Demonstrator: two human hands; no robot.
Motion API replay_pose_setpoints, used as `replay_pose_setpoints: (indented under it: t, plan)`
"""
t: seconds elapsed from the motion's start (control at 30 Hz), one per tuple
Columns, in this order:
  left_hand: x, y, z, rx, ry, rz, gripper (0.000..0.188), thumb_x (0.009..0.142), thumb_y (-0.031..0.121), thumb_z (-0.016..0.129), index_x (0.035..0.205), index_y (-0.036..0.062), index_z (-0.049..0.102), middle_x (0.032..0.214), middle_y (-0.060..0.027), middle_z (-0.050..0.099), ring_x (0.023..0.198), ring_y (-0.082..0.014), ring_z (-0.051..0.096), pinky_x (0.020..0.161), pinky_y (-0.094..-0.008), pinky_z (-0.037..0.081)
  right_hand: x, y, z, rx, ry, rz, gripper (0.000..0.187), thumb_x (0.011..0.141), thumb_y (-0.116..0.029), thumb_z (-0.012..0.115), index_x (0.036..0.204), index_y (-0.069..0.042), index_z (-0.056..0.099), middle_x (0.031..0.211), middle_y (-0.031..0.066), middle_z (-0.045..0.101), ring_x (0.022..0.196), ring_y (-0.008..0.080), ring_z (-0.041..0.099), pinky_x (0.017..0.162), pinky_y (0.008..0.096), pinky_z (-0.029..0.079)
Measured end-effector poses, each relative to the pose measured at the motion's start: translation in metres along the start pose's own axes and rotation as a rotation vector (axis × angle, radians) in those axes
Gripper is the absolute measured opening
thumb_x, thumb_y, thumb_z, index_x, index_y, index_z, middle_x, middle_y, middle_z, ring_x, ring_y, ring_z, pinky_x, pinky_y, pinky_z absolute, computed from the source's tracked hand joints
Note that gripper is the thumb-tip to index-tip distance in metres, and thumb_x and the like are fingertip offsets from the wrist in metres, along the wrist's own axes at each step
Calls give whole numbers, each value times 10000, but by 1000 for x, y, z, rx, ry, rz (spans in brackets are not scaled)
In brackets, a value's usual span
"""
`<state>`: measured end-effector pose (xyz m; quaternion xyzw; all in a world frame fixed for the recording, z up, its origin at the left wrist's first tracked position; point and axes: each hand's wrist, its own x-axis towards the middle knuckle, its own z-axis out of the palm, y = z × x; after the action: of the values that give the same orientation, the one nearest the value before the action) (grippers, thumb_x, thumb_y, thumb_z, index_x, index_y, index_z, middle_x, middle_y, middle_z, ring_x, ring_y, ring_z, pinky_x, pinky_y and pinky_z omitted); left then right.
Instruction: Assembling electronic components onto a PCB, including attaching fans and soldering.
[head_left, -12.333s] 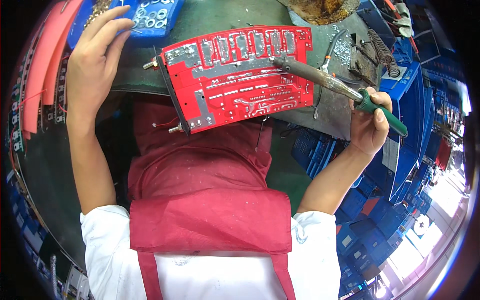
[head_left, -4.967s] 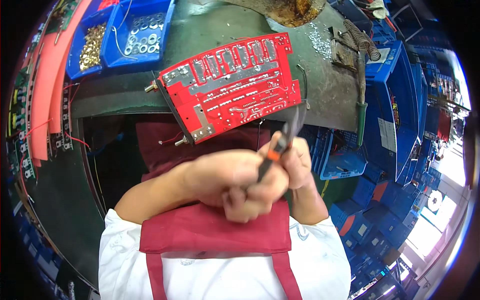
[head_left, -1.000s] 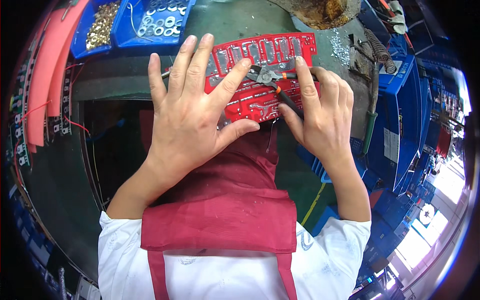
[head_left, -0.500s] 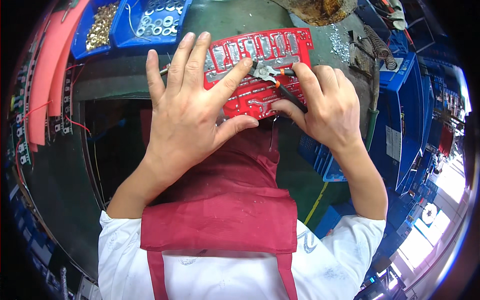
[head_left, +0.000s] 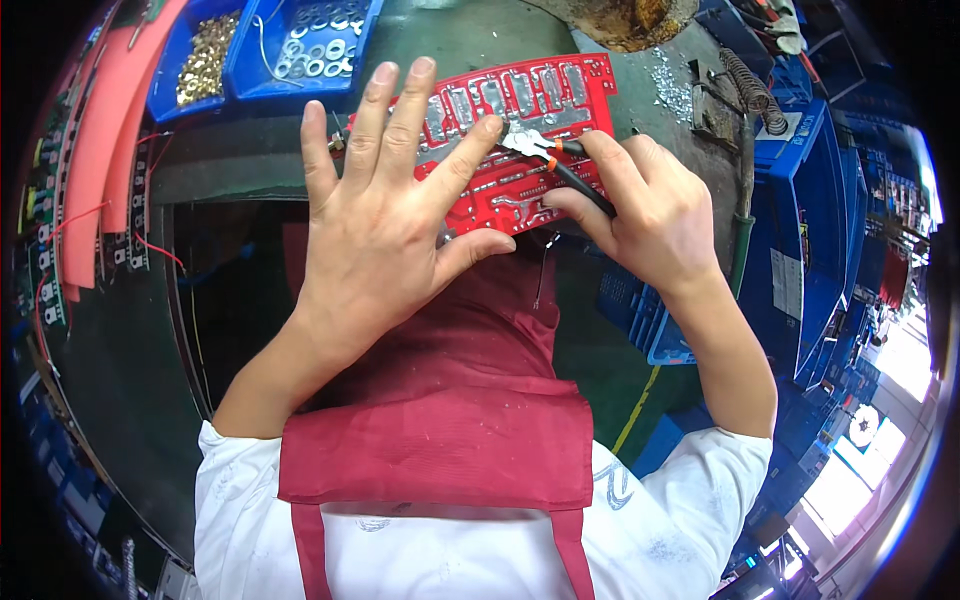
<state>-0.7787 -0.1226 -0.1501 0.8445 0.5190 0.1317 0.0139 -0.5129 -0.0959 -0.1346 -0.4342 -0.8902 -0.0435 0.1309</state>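
Observation:
A red circuit board [head_left: 545, 95] lies solder side up at the near edge of the green bench. My left hand [head_left: 385, 215] presses flat on its left part, fingers spread, the forefinger tip by the cutter's jaws. My right hand [head_left: 640, 205] grips small cutting pliers [head_left: 545, 155] with orange and black handles. The metal jaws touch the board near its middle. Much of the board's lower half is hidden under both hands.
Two blue bins hold brass parts [head_left: 205, 60] and metal washers [head_left: 320, 45] at the back left. A soldering iron [head_left: 742, 215] with a green handle rests in a coil stand [head_left: 745, 90] at the right. A rusty pot [head_left: 625, 15] sits behind the board. Blue crates [head_left: 800, 250] stand right.
The pliers and my right hand have shifted slightly left along the board. My left hand stays pressed flat on it.

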Motion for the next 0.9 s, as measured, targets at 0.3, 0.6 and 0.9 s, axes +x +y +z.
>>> replay_pose_setpoints:
  t: [0.3,0.6,0.9]
  plan:
    - [-35,-33,15,-159,236,-105,1043,913,752,587,1604,14,331,1654,-301,273,1537,-457,281,1223,-655,156,-31,9,-29,1208,-121,1004,456,1014,-180,620,1418,28,576,1068,60,679,957,92,609,857,222,486]
    - [-45,-40,14,-194,232,-133,924,922,684,630,1552,36,432,1522,-253,460,1416,-416,439,1180,-610,273,17,-62,-15,30,-13,138,785,792,-213,851,1500,-94,534,1265,175,555,1182,359,553,1107,540,384]
    - [-41,-40,11,-203,179,-142,851,933,689,610,1546,110,489,1472,-245,496,1391,-406,467,1195,-625,254,30,-57,4,-107,-23,38,765,832,-317,837,1516,-154,536,1273,158,564,1156,350,562,1002,478,449]
